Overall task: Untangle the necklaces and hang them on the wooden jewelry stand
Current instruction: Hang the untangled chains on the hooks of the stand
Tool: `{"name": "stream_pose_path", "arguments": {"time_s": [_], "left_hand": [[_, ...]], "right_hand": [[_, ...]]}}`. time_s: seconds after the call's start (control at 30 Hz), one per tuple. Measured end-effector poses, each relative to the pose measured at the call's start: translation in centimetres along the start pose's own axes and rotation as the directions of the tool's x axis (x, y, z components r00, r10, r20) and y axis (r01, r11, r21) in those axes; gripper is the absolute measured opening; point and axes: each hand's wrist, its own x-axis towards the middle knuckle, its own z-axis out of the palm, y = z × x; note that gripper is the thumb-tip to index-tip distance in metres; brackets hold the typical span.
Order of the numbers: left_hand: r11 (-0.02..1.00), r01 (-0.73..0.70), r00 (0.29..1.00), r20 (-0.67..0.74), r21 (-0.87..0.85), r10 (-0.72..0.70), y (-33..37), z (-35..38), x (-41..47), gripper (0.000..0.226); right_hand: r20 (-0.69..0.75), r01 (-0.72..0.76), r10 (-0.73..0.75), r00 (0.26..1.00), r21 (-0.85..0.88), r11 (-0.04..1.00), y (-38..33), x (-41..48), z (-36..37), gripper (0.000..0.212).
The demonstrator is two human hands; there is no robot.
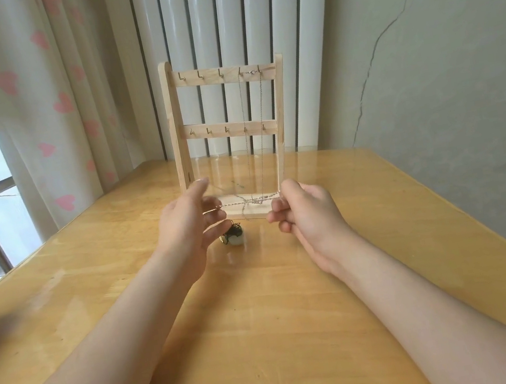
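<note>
The left hand (190,225) and right hand (305,213) pinched a silver chain (240,203) taut, working at its tangle; next it likely needed lifting onto the stand (177,130).

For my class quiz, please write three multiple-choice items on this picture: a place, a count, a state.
1. Where does the black cord necklace lie? A on the table; B in a box; C on the windowsill.
2. How many hooks has the stand on its top bar? A three; B five; C eight.
3. The silver chain near the stand's base is: A stretched between left hand and right hand; B coiled on the table; C hanging from the lower bar.
Answers: 1A, it rests on the tabletop; 2B, five hooks show; 3A, fingers of both hands pinch it.
</note>
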Motion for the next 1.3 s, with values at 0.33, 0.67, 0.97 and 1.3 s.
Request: {"name": "stream_pose_path", "arguments": {"time_s": [0.33, 0.67, 0.97, 1.3], "left_hand": [[0.910, 0.220, 0.974, 0.133, -0.352, -0.184, 0.0, -0.3, 0.2, 0.018], [0.975, 0.151, 0.988, 0.054, -0.162, -0.144, -0.3, -0.6, 0.6, 0.018], [0.957, -0.208, 0.958, -0.157, 0.204, 0.242, -0.8, -0.7, 1.0, 0.038], [0.826, -0.320, 0.924, -0.038, 0.463, 0.380, -1.4, -1.1, 1.4, 0.022]], "right_hand": [[-0.207, -0.113, 0.254, 0.945, 0.522, 0.845, -1.0, 0.1, -1.3, 0.018], [-0.112, -0.124, 0.139, 0.984, 0.126, 0.984, -0.5, 0.4, -1.7, 0.006], [0.040, 0.175, -0.206, 0.978, -0.697, 0.696, 1.6, 0.4, -1.7, 0.016], [0.126, 0.237, -0.253, 0.959, -0.848, 0.474, 1.9, 0.3, -2.3, 0.023]]}}
